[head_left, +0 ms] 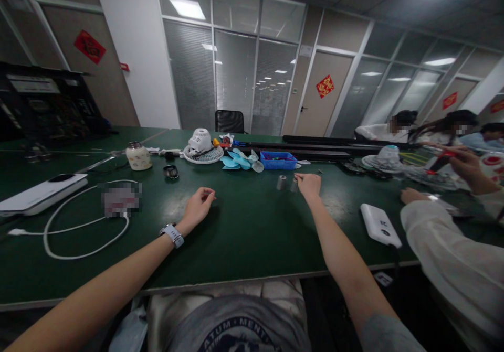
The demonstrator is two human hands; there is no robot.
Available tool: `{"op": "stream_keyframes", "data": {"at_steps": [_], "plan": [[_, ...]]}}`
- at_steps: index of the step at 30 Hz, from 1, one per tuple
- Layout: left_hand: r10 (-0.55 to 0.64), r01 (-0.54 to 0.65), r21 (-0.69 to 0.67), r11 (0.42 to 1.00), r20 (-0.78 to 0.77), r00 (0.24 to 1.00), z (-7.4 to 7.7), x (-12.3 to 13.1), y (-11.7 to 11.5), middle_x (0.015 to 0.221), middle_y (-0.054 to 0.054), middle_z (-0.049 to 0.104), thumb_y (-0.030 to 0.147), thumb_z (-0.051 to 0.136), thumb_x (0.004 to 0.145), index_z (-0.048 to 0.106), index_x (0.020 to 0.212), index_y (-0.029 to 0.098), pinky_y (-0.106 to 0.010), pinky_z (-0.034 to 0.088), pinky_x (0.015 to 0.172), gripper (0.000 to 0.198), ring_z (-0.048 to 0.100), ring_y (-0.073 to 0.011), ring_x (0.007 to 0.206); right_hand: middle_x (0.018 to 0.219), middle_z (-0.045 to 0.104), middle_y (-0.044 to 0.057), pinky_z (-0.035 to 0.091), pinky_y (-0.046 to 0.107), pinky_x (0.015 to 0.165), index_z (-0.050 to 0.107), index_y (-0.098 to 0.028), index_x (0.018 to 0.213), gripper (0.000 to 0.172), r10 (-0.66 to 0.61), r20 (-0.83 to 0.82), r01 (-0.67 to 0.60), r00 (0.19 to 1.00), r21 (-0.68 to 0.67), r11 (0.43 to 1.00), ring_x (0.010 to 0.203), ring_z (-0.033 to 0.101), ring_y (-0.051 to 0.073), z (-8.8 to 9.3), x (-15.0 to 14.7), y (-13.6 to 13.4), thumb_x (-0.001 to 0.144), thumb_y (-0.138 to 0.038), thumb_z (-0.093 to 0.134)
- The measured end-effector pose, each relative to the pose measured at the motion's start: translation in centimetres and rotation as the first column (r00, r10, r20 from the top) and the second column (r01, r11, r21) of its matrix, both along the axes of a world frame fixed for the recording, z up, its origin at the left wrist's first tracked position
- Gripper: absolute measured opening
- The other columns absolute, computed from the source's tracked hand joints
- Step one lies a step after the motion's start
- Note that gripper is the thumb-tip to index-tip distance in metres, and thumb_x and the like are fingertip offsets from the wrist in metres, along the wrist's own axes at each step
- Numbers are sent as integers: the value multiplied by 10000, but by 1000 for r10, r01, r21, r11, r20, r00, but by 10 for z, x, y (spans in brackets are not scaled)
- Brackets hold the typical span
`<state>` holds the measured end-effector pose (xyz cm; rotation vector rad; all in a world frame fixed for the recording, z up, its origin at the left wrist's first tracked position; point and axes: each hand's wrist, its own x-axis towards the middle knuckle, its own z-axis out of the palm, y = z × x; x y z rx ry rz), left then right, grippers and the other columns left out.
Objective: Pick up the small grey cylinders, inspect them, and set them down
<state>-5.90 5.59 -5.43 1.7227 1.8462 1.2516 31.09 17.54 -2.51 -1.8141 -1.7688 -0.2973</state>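
Note:
My left hand (199,205) rests on the green table (244,236) with its fingers curled loosely and thumb against fingertips; nothing shows in it. A watch (173,235) sits on that wrist. My right hand (309,185) reaches farther out, fingers bent down onto the table beside two small grey cylinders (286,183); its fingertips touch or nearly touch the right-hand one. Beyond them lie a blue tray (277,160), light-blue fan blades (240,160) and a white fan body on its grille (201,147).
A white cable (84,226) loops at the left near a white flat device (41,193). A cream jar (138,156) and a small black ring (170,171) stand behind. A white power bank (380,224) lies at the right. A co-worker's sleeve (452,257) and hands work beside me.

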Motion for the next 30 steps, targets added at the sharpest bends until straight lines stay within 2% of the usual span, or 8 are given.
{"op": "stream_keyframes", "data": {"at_steps": [4,6,10,13,17,21,26,30], "plan": [[-2,2,1,1000,8,1000,-1,1,0,895,-69,741,454,478,828,591,965,203,-320,483,730,307,676,-224,844,997,728,112,337,363,867,747,-216,996,264,-7,14,8,1000,-52,999,958,623,227,-3,2,3,890,-239,506],[-6,6,4,1000,11,1000,-1,1,0,895,-70,739,447,476,828,588,964,202,-322,481,740,302,675,-224,845,1072,706,113,317,392,924,742,-224,1008,259,-2,26,3,1000,-15,1000,1060,579,245,-6,2,4,890,-267,515],[-9,9,-1,1000,21,1000,-1,1,0,900,-74,736,443,471,828,581,977,195,-329,480,750,309,673,-224,842,1401,479,127,182,504,1059,692,-233,1125,408,16,85,-31,996,173,984,1332,314,299,-15,-6,8,841,-497,567],[-7,7,-5,1000,18,1000,-1,2,0,890,-72,737,442,477,824,584,971,197,-330,484,750,305,673,-227,841,1478,354,129,112,568,1079,711,-230,1081,530,63,91,-76,994,146,986,1376,207,326,-24,-19,11,786,-639,548],[5,-5,-8,1000,22,1000,0,2,-1,882,-70,740,439,490,815,590,956,203,-336,491,746,292,676,-230,834,1465,357,124,84,594,1082,742,-232,978,500,99,31,-102,995,106,989,1392,155,336,-33,-31,16,767,-649,562],[-7,8,-19,1000,30,1000,-1,1,0,889,-71,739,451,488,818,589,970,199,-339,491,742,312,680,-229,830,1383,444,147,100,587,1082,752,-204,899,448,95,-38,-87,995,175,981,1373,191,330,-33,-36,13,801,-595,556],[-29,29,-3,1000,21,999,-3,0,1,903,-74,725,464,500,814,599,985,195,-335,494,733,333,669,-225,845,1341,490,109,141,571,1079,759,-240,847,453,288,-99,-257,953,244,935,1360,231,325,-20,-75,-15,775,-645,569],[-111,111,85,990,-8,994,4,6,-7,966,-76,707,512,527,813,593,1055,193,-337,499,740,406,648,-222,882,1344,501,68,170,536,1082,759,-285,868,420,507,-101,-478,856,217,851,1359,246,305,-13,-126,-52,753,-656,598]]}}
